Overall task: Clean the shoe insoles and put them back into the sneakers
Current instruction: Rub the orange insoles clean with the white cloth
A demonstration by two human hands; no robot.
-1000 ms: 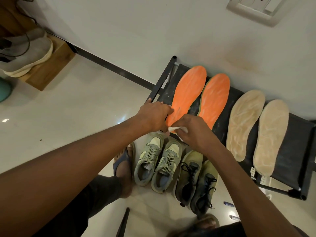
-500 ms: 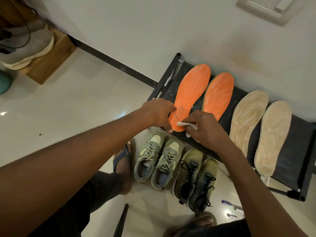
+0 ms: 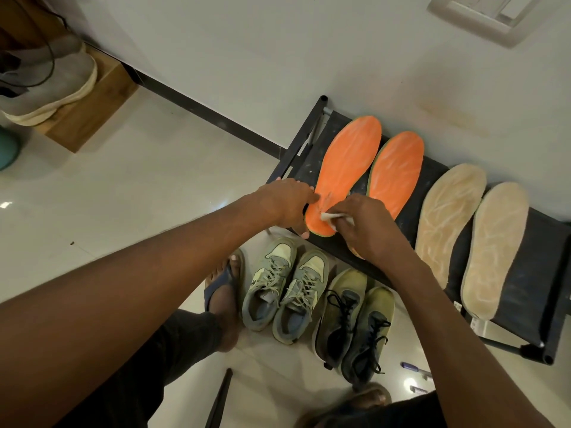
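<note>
Two orange insoles lie side by side on a black shoe rack (image 3: 525,307): the left insole (image 3: 346,168) and the right insole (image 3: 397,171). Two beige insoles (image 3: 448,217) (image 3: 494,248) lie to their right. My left hand (image 3: 287,205) holds the heel edge of the left orange insole. My right hand (image 3: 367,230) pinches a small white wipe (image 3: 329,216) against that insole's heel. On the floor below stand a grey-green pair of sneakers (image 3: 287,288) and an olive pair with black laces (image 3: 355,322).
The rack stands against a white wall with a black skirting. A wooden box (image 3: 92,103) with a grey shoe (image 3: 46,84) on it sits at the top left. My sandalled foot (image 3: 224,288) is beside the sneakers. Small pens (image 3: 414,367) lie on the tiled floor.
My right hand with the wipe has shifted slightly along the heel of the left orange insole. My left hand stays at the insole's heel edge.
</note>
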